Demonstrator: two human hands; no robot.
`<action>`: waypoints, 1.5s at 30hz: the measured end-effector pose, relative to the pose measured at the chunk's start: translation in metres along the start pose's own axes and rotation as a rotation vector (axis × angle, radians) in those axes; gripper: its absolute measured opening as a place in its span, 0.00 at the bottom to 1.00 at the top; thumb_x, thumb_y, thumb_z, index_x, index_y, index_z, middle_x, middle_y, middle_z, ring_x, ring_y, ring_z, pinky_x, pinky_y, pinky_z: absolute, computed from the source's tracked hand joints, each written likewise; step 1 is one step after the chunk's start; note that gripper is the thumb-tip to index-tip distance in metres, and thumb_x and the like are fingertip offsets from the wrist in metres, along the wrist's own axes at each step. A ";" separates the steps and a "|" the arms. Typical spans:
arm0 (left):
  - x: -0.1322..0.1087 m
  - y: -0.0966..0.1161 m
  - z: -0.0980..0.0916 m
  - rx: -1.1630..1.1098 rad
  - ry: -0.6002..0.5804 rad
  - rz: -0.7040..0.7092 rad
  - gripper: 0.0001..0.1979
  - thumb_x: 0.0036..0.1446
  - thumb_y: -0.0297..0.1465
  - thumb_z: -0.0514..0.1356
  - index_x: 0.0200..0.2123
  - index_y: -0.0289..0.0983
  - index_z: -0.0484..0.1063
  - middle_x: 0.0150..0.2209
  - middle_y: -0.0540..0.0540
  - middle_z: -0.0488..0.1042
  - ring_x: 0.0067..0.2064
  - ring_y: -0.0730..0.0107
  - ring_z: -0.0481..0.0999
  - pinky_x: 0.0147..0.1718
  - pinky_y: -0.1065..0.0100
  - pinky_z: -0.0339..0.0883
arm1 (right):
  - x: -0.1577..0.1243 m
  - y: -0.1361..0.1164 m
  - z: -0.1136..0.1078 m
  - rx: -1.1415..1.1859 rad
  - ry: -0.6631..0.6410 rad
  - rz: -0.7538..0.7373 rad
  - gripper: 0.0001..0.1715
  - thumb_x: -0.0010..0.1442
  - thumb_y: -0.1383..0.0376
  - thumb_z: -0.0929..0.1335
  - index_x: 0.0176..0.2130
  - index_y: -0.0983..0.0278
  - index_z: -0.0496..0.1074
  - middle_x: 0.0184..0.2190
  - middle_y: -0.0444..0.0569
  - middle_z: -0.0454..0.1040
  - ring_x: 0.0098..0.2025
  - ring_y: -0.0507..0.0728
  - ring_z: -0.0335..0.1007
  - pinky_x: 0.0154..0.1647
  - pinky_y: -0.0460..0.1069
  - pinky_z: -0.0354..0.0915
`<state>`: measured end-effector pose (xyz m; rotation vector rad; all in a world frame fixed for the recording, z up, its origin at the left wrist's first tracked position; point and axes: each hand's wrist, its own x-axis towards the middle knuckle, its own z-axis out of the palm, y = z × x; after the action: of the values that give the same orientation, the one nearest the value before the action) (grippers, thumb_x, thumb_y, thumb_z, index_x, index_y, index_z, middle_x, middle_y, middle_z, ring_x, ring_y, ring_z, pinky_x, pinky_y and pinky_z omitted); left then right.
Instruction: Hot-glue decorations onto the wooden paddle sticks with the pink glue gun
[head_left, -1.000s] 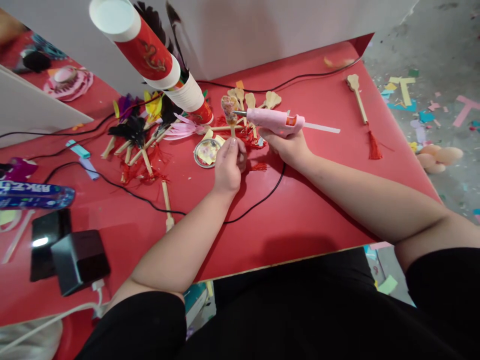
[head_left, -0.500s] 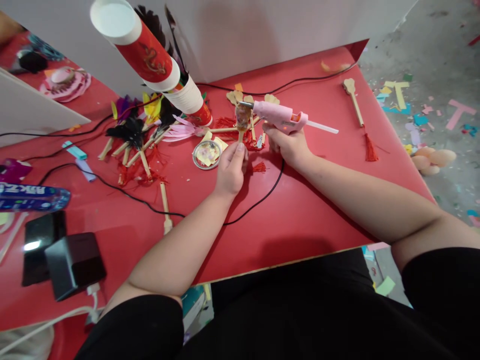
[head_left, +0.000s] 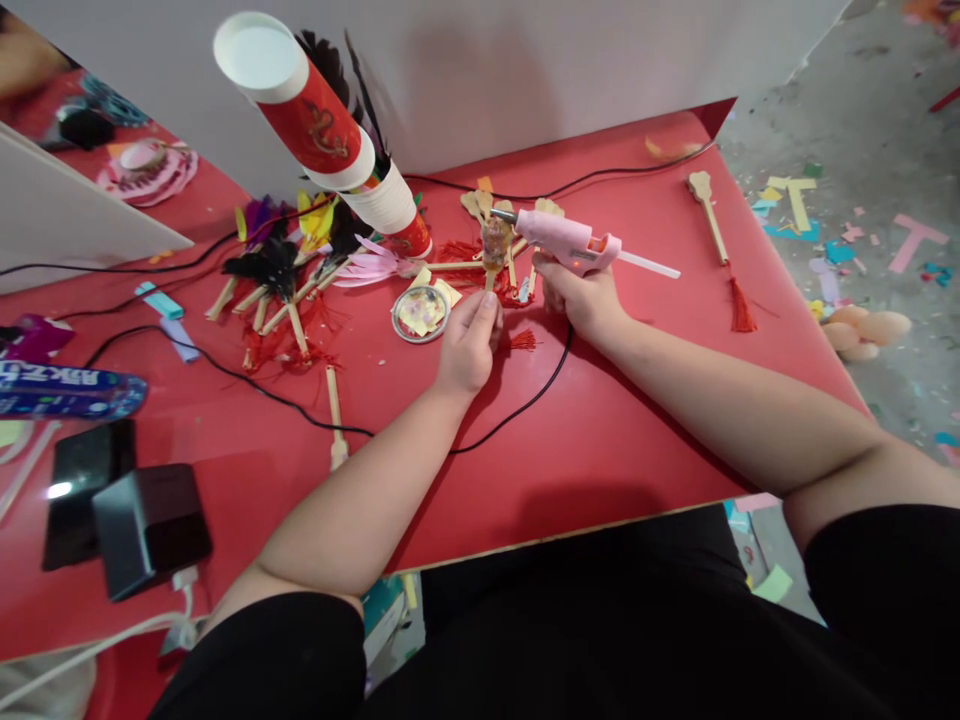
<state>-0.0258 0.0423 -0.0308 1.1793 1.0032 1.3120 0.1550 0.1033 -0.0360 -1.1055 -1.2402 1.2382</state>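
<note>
My left hand point(head_left: 469, 345) pinches the stem of a small wooden stick point(head_left: 494, 247) and holds it upright; its decorated head sits level with the glue gun's nozzle. My right hand point(head_left: 577, 298) is wrapped round the grip of a pink hot glue gun point(head_left: 566, 240), whose metal tip touches or nearly touches the stick's head. A clear glue rod juts from the back of the gun. Behind both lies a pile of wooden sticks and red tassels point(head_left: 502, 270). A round tin with paper bits point(head_left: 420, 312) rests just left of my left hand.
A leaning stack of red and white paper cups point(head_left: 330, 140) rises at the back left, beside feathered sticks point(head_left: 281, 275). Black cables point(head_left: 517, 405) cross the red table point(head_left: 600, 420). A black charger block point(head_left: 150, 525) and phone sit front left. One tasselled stick point(head_left: 716, 235) lies far right.
The stick and the glue gun have come together: the gun's tip moved left to the stick's head while my left hand shifted slightly right with the stick.
</note>
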 end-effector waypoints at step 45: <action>-0.001 -0.002 0.001 0.079 0.043 0.046 0.34 0.71 0.65 0.61 0.29 0.43 0.62 0.23 0.54 0.54 0.24 0.69 0.57 0.23 0.64 0.48 | -0.002 -0.006 0.004 -0.015 -0.086 0.082 0.34 0.61 0.33 0.79 0.33 0.54 0.68 0.21 0.42 0.64 0.25 0.59 0.67 0.34 0.61 0.82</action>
<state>-0.0243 0.0415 -0.0328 1.2450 1.0730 1.3490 0.1510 0.1006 -0.0295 -1.1332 -1.2816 1.3526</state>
